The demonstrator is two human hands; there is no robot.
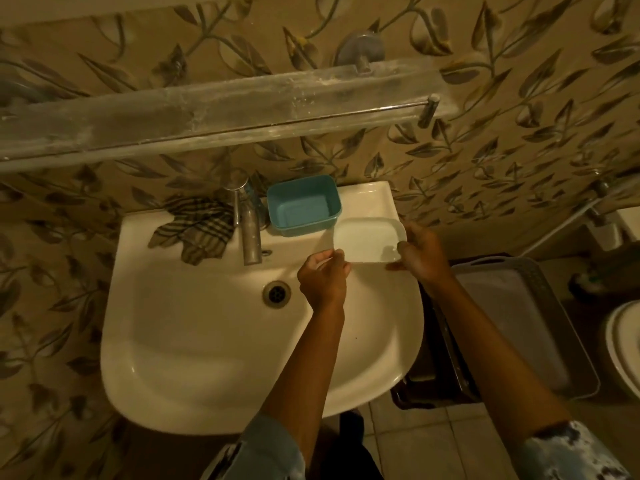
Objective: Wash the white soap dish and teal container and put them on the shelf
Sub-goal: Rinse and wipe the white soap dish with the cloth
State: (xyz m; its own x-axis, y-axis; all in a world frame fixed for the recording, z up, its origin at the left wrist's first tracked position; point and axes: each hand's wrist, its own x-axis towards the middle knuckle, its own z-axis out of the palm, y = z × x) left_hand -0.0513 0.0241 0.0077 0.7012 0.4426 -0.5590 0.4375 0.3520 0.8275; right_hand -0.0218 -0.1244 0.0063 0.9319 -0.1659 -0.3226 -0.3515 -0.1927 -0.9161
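**Dish in both hands at the sink's right rim**

Shelf (207,112): long, dusty, on the wall above the sink (173,341), nothing on it yet. It is where both items end up.

Cloth (194,226): checked, crumpled on the sink's back-left ledge, just beside the tap (250,233). Probably kept there for wiping. No water visible from the spout.

Container (303,206): teal, upright and open-topped, on the back ledge just right of the tap. It looks empty and is parked out of the basin, probably waiting its turn.

Left hand (323,278): over the basin, fingers curled, thumb and fingertips pinching the near-left corner of the dish (367,242).

The dish is white and shallow, open side up, at the sink's back-right ledge, close to the container's near-right corner. Whether it rests on the ledge or is just lifted, I cannot tell.

Right hand (420,254): grips the dish's right edge, thumb over the rim, fingers underneath and out of sight. My read is that the two-sided hold keeps a slippery dish level on its way toward the tap.

Basket (519,323): grey, on the floor right of the sink.

Washing appears not yet begun.
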